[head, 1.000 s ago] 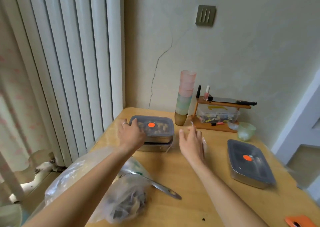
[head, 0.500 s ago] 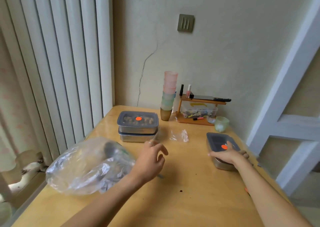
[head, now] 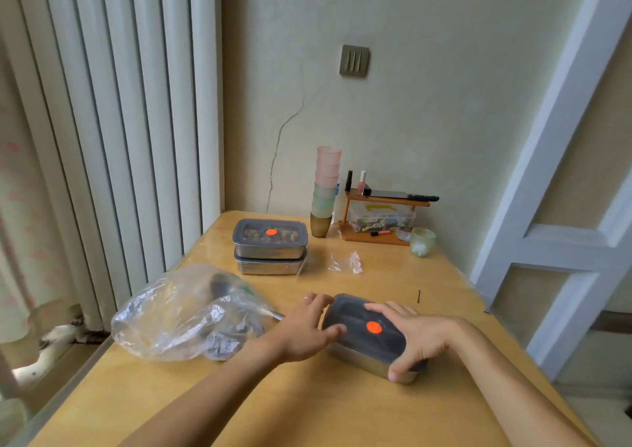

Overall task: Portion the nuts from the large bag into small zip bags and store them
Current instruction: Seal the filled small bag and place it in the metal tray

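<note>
A steel container with a grey lid and orange dot point(head: 355, 312) sits at the middle of the wooden table point(head: 307, 405). My left hand point(head: 304, 332) grips its left end, thumb on the lid and fingers round the far corner. My right hand point(head: 415, 339) lies over the lid, its thumb curled down the near right wall. The large clear bag of nuts point(head: 178, 316) lies to the left with a metal spoon point(head: 219, 282) inside. A small empty zip bag point(head: 346, 264) lies further back.
Two stacked lidded steel containers point(head: 270, 241) stand at the back left, the top one holding nuts. Behind them are a stack of cups point(head: 326, 187), a wooden rack point(head: 383, 236) and a green glass cup point(head: 422, 241). A hairpin point(head: 419, 296) lies right of the container.
My right hand has brought the container from the table's right side to the middle. My left hand left the stacked containers, crossed over the bag and took the container's left end.
</note>
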Motion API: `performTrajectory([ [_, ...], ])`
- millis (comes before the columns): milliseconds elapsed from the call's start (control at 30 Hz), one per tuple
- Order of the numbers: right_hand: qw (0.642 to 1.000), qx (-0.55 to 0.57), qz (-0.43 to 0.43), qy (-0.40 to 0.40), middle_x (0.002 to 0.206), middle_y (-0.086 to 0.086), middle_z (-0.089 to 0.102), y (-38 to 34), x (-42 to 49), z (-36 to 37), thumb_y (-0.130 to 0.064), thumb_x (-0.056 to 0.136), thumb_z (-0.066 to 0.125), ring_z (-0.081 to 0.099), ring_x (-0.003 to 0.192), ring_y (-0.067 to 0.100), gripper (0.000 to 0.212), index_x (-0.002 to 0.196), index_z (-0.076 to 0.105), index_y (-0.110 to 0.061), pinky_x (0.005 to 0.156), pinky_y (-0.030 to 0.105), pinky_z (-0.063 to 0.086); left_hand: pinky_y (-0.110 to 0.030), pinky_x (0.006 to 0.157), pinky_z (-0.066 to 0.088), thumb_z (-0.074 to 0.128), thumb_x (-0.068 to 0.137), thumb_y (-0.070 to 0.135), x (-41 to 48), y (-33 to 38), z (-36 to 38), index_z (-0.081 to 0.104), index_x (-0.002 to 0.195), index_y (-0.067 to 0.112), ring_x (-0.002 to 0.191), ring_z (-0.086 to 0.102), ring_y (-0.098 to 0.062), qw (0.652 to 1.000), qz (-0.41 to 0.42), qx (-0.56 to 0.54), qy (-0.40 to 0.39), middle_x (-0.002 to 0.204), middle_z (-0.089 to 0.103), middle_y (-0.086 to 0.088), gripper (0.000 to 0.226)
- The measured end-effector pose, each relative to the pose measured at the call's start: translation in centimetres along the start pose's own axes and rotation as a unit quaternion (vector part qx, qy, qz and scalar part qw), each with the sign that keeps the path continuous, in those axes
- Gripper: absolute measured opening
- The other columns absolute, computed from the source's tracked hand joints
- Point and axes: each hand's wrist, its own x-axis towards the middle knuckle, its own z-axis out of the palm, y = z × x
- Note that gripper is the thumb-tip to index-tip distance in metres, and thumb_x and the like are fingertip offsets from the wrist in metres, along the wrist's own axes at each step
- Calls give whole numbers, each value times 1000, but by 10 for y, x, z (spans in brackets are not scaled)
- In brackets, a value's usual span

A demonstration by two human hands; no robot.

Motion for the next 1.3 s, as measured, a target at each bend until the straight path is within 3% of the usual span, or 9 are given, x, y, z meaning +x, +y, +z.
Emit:
performTrajectory([
  [167,996,42,26,80,165,-17,6,-9,10,8,-69,59,81,6,157,17,120,153,6,-65,125,45,20,-30,120,34,61,100,37,-9,-2,12,33,158,21,144,38,-18,998,9,52,-35,164,20,2,67],
  [400,997,6,7,-74,161,-21,8,-38,7,-17,-52,70,91,13,153,15,125,158,2,-52,119,35,29,-30,88,55,53,101,28,-27,-5,-20,70,115,21,93,64,-9,996,1,58,73,111,69,5,23],
  [500,995,72,10,-64,159,-16,25,-56,5,-23,-58,84,79,30,143,11,93,157,24,-46,108,28,31,-33,76,57,54,97,27,-37,-8,-45,75,94,24,81,64,-4,982,-1,47,182,88,73,11,21],
  [633,978,113,2,174,126,-16,62,-89,27,-10,-59,96,61,61,110,9,28,117,65,-41,92,30,49,-36,70,48,59,91,20,-54,-37,-78,62,86,15,78,53,-21,891,-77,189,406,82,59,-1,7],
  [767,970,135,-37,200,111,-16,66,-128,55,-3,-40,104,56,61,96,2,20,111,72,-30,79,23,46,-39,67,52,44,96,16,-60,-68,-81,54,93,14,76,62,-29,929,-198,222,220,82,65,-7,10],
  [900,985,86,-14,150,96,1,76,-142,102,5,-23,95,54,62,78,11,23,84,70,-10,74,31,49,-39,70,46,44,97,22,-70,-72,-63,57,79,15,77,57,-27,978,-92,184,45,83,65,-5,23],
  [1033,984,82,45,152,83,6,74,-141,138,0,-18,89,50,62,72,20,26,66,61,-18,76,36,57,-30,74,44,47,94,22,-67,-68,-57,63,87,15,82,58,-16,996,-48,73,-29,91,70,0,19],
  [1233,953,216,13,213,138,0,36,-142,171,-7,-28,99,58,54,126,24,38,134,62,-42,99,29,49,-19,82,47,48,94,11,-56,-58,-51,71,94,20,85,60,-1,997,-44,-65,-15,89,70,13,24],
  [1300,950,221,32,217,148,3,39,-143,184,-7,-27,99,59,49,136,27,40,139,64,-30,108,32,44,-15,81,47,47,96,9,-53,-61,-51,71,91,23,83,59,6,994,-53,-91,-2,85,68,17,28],
])
